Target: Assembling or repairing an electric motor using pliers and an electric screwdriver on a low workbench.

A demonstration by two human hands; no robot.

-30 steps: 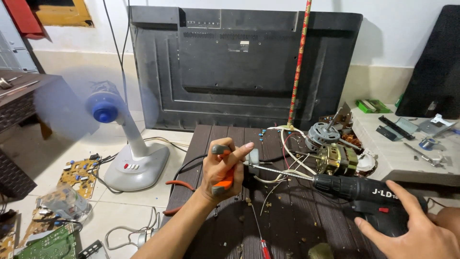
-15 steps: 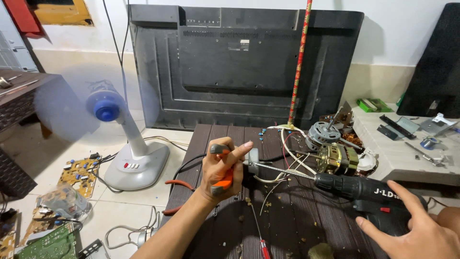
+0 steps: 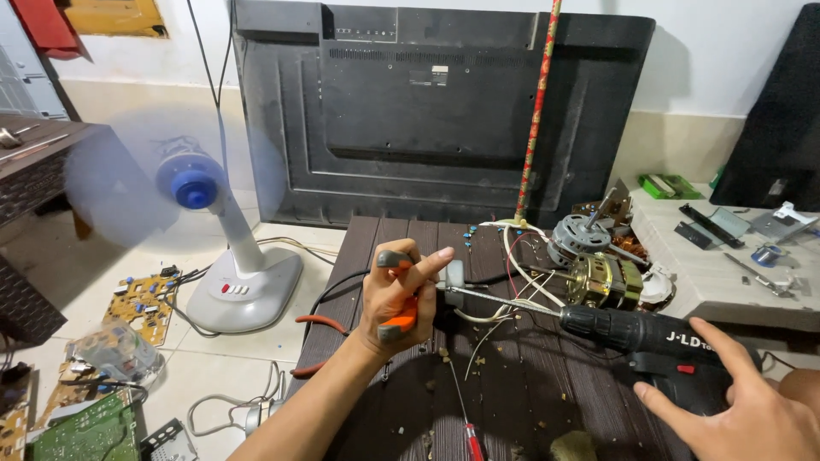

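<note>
The left hand (image 3: 400, 294) was raised above the dark slatted surface (image 3: 410, 248), its fingers curled around the orange-and-grey handles of a pair of pliers (image 3: 398, 318), with the index finger extended toward a small grey part (image 3: 453, 277) held at the tool's nose. The right hand (image 3: 752, 401) rested on the black cordless drill (image 3: 662, 341) with its fingers spread over the body and grip, not closed around it. The drill lay near the right edge of the surface, and its long thin bit (image 3: 500, 299) pointed left, its tip meeting the grey part just beside the left hand. Behind the bit, loose white wires (image 3: 512, 256) led to two electric motors (image 3: 598, 265) with copper windings. A red-handled screwdriver (image 3: 471, 435) lay at the near edge. A white pedestal fan with a blue hub (image 3: 198, 189) stood on the floor to the left, near several circuit boards (image 3: 141, 299). A large black television back panel (image 3: 427, 111) leaned against the wall.
</note>
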